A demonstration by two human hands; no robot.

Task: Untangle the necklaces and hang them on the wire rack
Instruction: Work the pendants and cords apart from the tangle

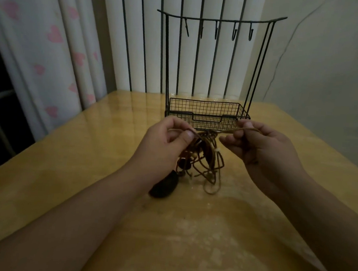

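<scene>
Both hands are up over the desk [86, 171], working a knot of brown cords. The left hand [165, 142] pinches a strand between thumb and forefinger, fingers curled round it, at about 9 o'clock of the tangle. The right hand [262, 145] pinches another strand at 3 o'clock, and that cord runs taut from its fingertips back to the knot between the two hands. The necklaces [204, 156] hang in a bundle below that knot, loops drooping toward 6 o'clock, the lowest loop touching or just above the desk; hard to tell which. A few beads show in the bundle, small and dim. A dark oval pendant [164, 186] lies at 7 o'clock of the tangle, partly behind the left wrist, down on the desk.

Straight ahead at 12 o'clock stands the rack [217, 59], black wire, upright at the far edge of the desk. Its top bar carries five hooks [234, 33], all bare. At its foot is a mesh basket [205, 111], just beyond the hands.

Behind the rack, white vertical slats with dark gaps. At 10 o'clock hangs a curtain [53, 48] with pink hearts. At 2 o'clock, a plain wall [326, 71].
</scene>
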